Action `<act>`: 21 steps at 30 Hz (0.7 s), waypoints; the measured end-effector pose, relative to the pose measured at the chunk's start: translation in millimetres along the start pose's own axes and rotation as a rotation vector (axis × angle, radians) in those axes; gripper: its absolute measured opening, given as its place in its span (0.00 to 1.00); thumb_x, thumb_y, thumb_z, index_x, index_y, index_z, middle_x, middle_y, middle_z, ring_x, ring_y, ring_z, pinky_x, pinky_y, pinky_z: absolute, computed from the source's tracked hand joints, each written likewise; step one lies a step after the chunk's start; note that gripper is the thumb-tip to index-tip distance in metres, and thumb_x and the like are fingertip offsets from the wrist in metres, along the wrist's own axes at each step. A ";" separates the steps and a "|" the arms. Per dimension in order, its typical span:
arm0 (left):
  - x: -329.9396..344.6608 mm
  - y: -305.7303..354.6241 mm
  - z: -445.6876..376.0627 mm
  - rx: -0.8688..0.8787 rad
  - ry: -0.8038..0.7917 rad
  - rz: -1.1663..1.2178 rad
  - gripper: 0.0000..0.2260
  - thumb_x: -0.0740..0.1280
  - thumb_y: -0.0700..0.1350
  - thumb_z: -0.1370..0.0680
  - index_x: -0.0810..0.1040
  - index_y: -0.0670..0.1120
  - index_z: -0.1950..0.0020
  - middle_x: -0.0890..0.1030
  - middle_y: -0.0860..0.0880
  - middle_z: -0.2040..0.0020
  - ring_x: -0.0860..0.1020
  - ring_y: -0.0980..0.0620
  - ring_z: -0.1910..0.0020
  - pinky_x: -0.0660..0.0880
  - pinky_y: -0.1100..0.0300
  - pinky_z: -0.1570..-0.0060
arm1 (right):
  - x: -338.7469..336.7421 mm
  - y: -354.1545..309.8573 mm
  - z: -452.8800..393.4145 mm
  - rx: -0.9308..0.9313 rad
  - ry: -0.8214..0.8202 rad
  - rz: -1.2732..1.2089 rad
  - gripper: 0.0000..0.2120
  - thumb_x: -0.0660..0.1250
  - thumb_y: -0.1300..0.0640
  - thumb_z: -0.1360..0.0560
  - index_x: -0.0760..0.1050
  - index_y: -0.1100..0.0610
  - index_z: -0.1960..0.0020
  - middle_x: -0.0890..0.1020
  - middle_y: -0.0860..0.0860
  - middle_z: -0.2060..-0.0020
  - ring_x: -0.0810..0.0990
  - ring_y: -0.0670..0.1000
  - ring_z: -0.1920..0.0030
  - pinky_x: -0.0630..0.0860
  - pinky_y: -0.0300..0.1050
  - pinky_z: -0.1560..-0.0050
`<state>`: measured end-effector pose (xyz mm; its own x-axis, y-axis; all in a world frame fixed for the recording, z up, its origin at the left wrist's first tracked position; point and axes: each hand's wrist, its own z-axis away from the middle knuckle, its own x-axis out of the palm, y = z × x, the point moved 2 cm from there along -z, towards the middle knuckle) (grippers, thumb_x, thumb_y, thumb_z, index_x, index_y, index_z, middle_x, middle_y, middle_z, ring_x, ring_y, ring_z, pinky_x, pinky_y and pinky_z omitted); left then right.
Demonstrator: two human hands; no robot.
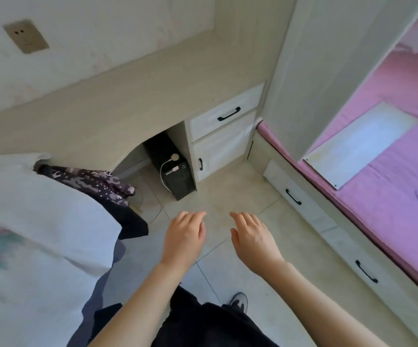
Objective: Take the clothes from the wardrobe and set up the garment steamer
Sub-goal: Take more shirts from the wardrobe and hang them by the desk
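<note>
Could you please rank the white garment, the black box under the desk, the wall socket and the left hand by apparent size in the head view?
1. White garment, largest, though nearest the camera.
2. Black box and left hand: look alike.
3. Wall socket, smallest.

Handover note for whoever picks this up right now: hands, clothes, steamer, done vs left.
Left hand: open, empty, held over the floor tiles.
Right hand: open, empty, beside the left.
Clothes: a white garment with a dark patterned garment under it hang at the left, in front of the desk; what they hang on is not visible.
Steamer: not in view.
Done: clothes appear to be out of the wardrobe.
Left: find and set up the steamer; a wall socket sits above the desk.
</note>
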<state>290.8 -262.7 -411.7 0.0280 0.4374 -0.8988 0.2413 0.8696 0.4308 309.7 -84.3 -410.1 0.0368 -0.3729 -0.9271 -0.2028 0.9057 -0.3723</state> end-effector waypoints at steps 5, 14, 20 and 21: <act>39.0 80.3 -21.9 0.154 -0.061 0.015 0.18 0.52 0.48 0.22 0.79 0.45 0.41 0.83 0.51 0.52 0.78 0.48 0.50 0.77 0.53 0.53 | -29.8 68.7 49.9 0.171 0.048 0.018 0.17 0.69 0.59 0.27 0.75 0.61 0.39 0.81 0.54 0.50 0.80 0.58 0.47 0.78 0.50 0.47; 90.3 194.0 -59.8 0.377 -0.179 0.041 0.09 0.64 0.40 0.22 0.79 0.45 0.43 0.82 0.51 0.52 0.78 0.49 0.49 0.77 0.54 0.59 | -73.3 167.4 111.5 0.470 0.131 0.008 0.16 0.66 0.58 0.25 0.74 0.61 0.39 0.81 0.56 0.49 0.78 0.59 0.46 0.78 0.52 0.47; 123.6 233.8 -101.1 0.436 -0.220 0.051 0.09 0.65 0.40 0.23 0.80 0.45 0.44 0.82 0.51 0.53 0.78 0.49 0.50 0.75 0.55 0.58 | -84.0 222.2 116.3 0.607 0.128 0.011 0.15 0.63 0.57 0.24 0.74 0.61 0.38 0.80 0.56 0.48 0.77 0.59 0.44 0.76 0.52 0.45; 129.7 238.6 -110.4 0.438 -0.227 0.052 0.09 0.65 0.40 0.23 0.80 0.45 0.44 0.82 0.51 0.53 0.78 0.49 0.50 0.75 0.55 0.57 | -85.8 231.8 113.4 0.628 0.125 0.017 0.15 0.64 0.58 0.24 0.75 0.62 0.39 0.81 0.56 0.49 0.77 0.59 0.45 0.77 0.52 0.46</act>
<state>245.0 26.8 -416.6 0.2496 0.3744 -0.8930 0.6179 0.6485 0.4446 370.5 180.6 -421.7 -0.0840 -0.3442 -0.9351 0.4110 0.8430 -0.3472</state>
